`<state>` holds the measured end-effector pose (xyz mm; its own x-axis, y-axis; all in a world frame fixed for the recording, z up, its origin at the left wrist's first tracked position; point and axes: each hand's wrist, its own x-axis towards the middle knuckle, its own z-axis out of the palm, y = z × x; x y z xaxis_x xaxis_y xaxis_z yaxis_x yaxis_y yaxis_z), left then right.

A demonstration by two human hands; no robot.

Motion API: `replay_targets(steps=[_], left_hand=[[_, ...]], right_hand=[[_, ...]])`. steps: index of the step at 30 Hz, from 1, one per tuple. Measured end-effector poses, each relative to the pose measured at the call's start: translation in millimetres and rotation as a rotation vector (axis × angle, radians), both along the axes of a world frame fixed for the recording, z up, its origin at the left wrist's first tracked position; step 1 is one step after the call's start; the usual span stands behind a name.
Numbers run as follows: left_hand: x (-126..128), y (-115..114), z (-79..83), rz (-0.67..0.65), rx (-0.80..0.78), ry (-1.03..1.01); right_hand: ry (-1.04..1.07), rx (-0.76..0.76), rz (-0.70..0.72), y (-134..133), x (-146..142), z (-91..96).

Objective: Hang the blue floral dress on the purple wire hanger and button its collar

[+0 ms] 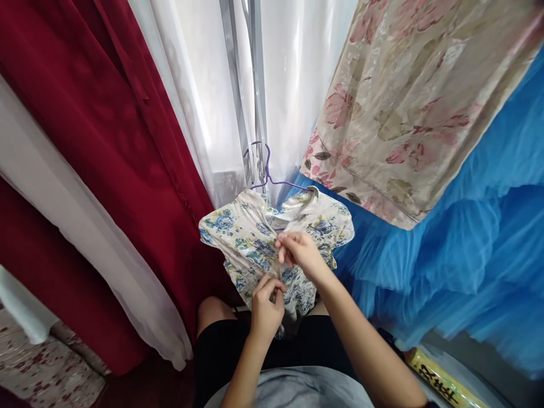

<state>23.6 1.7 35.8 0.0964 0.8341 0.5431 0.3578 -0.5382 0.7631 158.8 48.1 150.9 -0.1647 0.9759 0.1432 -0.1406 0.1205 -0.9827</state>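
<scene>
A small cream shirt with blue flowers (250, 232) hangs on a purple hanger (268, 170) in front of me, hooked on a grey vertical frame (249, 102). My right hand (297, 252) pinches the shirt's front just below the collar, fingers closed on the fabric. My left hand (267, 306) pinches the front of the shirt lower down, fingers also closed on the cloth. The shirt's lower hem drops behind my hands toward my lap.
A dark red curtain (110, 147) and white sheer curtains (204, 85) hang at the left and centre. A beige flowered garment (403, 113) hangs at upper right above a blue tulle skirt (467, 255). A yellow printed roll (442, 379) lies at lower right.
</scene>
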Motion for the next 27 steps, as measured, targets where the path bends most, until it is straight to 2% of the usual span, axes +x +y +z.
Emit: replay_targets(steps=[4, 7, 9, 11, 13, 15, 18, 20, 23, 25, 27], left_hand=[[-3.4, -5.1, 5.9, -0.06, -0.033, 0.146], [-9.2, -2.4, 5.8, -0.125, -0.053, 0.215], [-15.2, 6.1, 11.7, -0.141, -0.074, 0.181], [-21.1, 19.5, 30.1, -0.131, -0.058, 0.086], [-25.1, 35.7, 63.1, -0.078, 0.047, -0.017], [-26.3, 52.1, 105.7, -0.014, 0.219, -0.053], [-22.8, 70.7, 164.6, -0.043, 0.41, 0.138], [-18.1, 74.5, 189.5, -0.043, 0.457, 0.273], [-13.8, 66.6, 205.8, 0.001, 0.489, 0.301], [-19.1, 59.4, 209.6, 0.047, 0.509, 0.202], [-35.2, 58.8, 211.5, 0.128, 0.512, 0.059]], right_hand=[[0.037, 0.137, -0.1, 34.8, -4.1, 61.1], [0.032, 0.195, -0.157, 42.1, -9.7, 81.7], [0.005, 0.227, -0.148, 38.2, -12.5, 80.6], [-0.026, 0.268, -0.145, 30.0, -13.3, 73.1], [-0.064, 0.302, -0.147, 19.9, -11.7, 65.5], [-0.103, 0.334, -0.159, 11.0, -8.3, 61.9], [-0.146, 0.391, -0.174, 5.4, -1.9, 62.4], [-0.161, 0.43, -0.179, 9.3, 1.5, 60.9], [-0.236, 0.485, -0.234, 21.7, 3.2, 48.1], [-0.321, 0.491, -0.253, 26.9, 1.8, 33.6], [-0.375, 0.463, -0.227, 24.9, -1.6, 19.2]])
